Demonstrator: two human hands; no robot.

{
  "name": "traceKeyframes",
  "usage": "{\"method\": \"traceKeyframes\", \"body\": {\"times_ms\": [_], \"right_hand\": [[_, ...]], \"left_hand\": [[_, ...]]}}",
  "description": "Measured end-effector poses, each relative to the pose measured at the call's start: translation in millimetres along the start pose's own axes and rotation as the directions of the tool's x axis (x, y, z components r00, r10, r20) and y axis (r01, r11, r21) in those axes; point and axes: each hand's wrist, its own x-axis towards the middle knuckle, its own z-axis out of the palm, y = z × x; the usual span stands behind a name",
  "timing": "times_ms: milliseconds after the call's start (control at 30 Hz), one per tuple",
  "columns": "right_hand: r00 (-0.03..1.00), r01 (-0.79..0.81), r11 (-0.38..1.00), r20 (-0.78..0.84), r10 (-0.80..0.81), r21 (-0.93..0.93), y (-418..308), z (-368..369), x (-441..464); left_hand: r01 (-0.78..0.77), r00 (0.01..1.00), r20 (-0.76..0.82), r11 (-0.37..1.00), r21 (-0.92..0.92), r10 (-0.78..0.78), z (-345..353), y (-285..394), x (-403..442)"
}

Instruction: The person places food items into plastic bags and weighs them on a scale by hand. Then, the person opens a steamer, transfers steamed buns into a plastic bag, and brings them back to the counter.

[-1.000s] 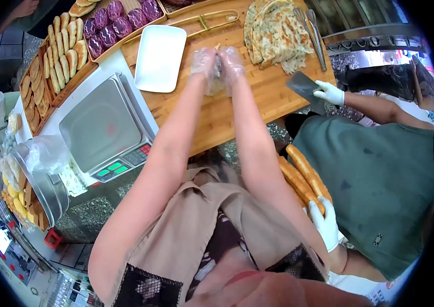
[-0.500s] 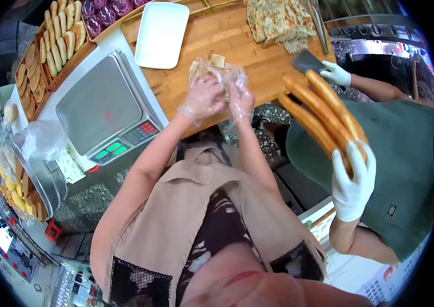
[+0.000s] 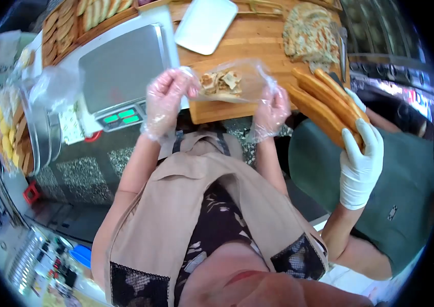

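Left grip [image 3: 166, 102] and right grip [image 3: 270, 111] are pinching opposite ends of a clear bag [image 3: 252, 82] over the near side of the table [image 3: 260, 45].
Bread pieces [image 3: 222, 83] are bunching inside, toward left: angular, pale cream, browned patches showing through film.

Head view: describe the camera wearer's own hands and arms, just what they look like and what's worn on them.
The left hand and right hand wear clear, thin plastic gloves, shiny and wrinkled, with loose, baggy cuffs. The left forearm and right forearm are bare, with no sleeves visible.
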Motion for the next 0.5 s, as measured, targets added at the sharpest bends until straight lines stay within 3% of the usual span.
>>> {"method": "traceKeyframes", "body": {"times_ms": [67,133,167,200,267,333,400,433,467,500], "right_hand": [[0.998,0.061,0.998,0.022,-0.061,0.018,-42.1,13.6,2.8],[0.991,0.118,0.979,0.038,-0.126,0.167,-70.2,39.2,7.8],[0.983,0.175,0.981,0.035,-0.178,0.081,-88.4,54.6,9.4],[0.988,0.045,0.982,0.136,-0.071,0.181,-108.4,65.3,9.8],[0.944,-0.097,0.920,0.327,-0.036,0.380,-131.4,86.0,6.9],[0.933,-0.146,0.887,0.358,-0.024,0.438,-135.0,110.6,-6.1],[0.931,-0.175,0.841,0.364,-0.027,0.512,-136.0,131.7,-21.3],[0.893,-0.244,0.830,0.450,-0.009,0.501,-130.7,138.7,-28.6],[0.844,-0.312,0.822,0.536,0.010,0.476,-126.0,143.5,-37.8],[0.817,-0.379,0.756,0.577,0.002,0.534,-124.8,148.2,-50.4]], "left_hand": [[-0.172,0.981,-0.084,0.984,0.043,0.175,-24.7,39.2,-8.1],[-0.248,0.952,-0.155,0.962,0.111,0.263,-53.0,81.7,-16.4],[-0.277,0.949,-0.130,0.956,0.098,0.288,-70.8,101.1,-19.1],[-0.295,0.948,-0.103,0.953,0.075,0.302,-86.4,115.7,-21.1],[-0.310,0.915,-0.196,0.925,0.220,0.354,-112.1,136.4,-23.0],[-0.322,0.926,-0.134,0.924,0.205,0.352,-135.8,155.7,-27.2],[-0.409,0.906,0.041,0.845,0.344,0.422,-126.9,189.6,-41.8],[-0.387,0.919,0.005,0.901,0.199,0.394,-139.4,189.5,-35.8],[-0.392,0.918,0.011,0.901,0.186,0.397,-146.5,197.3,-38.5],[-0.476,0.878,0.107,0.828,0.296,0.467,-154.0,212.5,-41.8]]}}
